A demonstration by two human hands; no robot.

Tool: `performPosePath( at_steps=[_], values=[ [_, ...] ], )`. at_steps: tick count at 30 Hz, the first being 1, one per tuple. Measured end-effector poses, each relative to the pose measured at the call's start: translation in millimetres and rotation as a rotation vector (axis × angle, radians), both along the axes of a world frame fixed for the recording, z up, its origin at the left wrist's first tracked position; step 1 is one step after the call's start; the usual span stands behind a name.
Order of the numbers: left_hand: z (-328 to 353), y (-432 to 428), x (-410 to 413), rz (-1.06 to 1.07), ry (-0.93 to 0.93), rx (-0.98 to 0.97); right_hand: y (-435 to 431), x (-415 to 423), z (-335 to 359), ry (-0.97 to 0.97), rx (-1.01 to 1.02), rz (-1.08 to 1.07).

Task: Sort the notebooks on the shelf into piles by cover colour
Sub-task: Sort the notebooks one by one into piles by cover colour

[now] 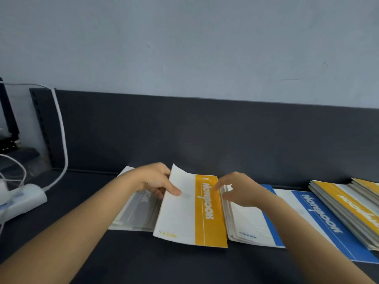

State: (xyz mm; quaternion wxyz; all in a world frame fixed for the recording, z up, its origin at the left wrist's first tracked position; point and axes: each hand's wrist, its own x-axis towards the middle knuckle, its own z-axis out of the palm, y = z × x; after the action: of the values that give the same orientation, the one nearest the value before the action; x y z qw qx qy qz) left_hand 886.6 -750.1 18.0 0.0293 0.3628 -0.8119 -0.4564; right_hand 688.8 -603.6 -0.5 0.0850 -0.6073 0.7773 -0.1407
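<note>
A yellow-and-white notebook (192,210) is held tilted above the dark shelf (143,261); my left hand (155,181) grips its left edge, thumb on the cover. Under that hand lies a grey-covered notebook pile (135,210). My right hand (242,189) hovers at the yellow notebook's right edge with relaxed fingers, over a stack with blue covers (250,224). To the right lie a blue notebook (320,218) and a pile of yellow notebooks (348,208).
A white power strip (24,199) with cables sits at the left of the shelf. A thick white cable (61,136) runs up the dark back panel (184,132). The shelf's front edge is near the bottom of the view.
</note>
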Motion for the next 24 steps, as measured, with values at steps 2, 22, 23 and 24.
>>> performPosePath(
  at_steps=[2, 22, 23, 24],
  values=[
    [-5.4, -1.2, -4.2, 0.022, -0.015, -0.131, -1.4, 10.5, -4.7, 0.009, 0.06, -0.007],
    [7.2, 63.6, -89.2, -0.403, -0.565, -0.747, 101.8, -104.4, -3.6, 0.104, 0.516, -0.542],
    [11.0, 70.2, -98.2, -0.382, -0.477, -0.765, 103.6, -106.7, -3.3, 0.104, 0.492, -0.528],
    [13.5, 79.4, -106.9, -0.365, -0.405, -0.771, 105.2, -108.8, -3.5, 0.108, 0.472, -0.512]
  ],
)
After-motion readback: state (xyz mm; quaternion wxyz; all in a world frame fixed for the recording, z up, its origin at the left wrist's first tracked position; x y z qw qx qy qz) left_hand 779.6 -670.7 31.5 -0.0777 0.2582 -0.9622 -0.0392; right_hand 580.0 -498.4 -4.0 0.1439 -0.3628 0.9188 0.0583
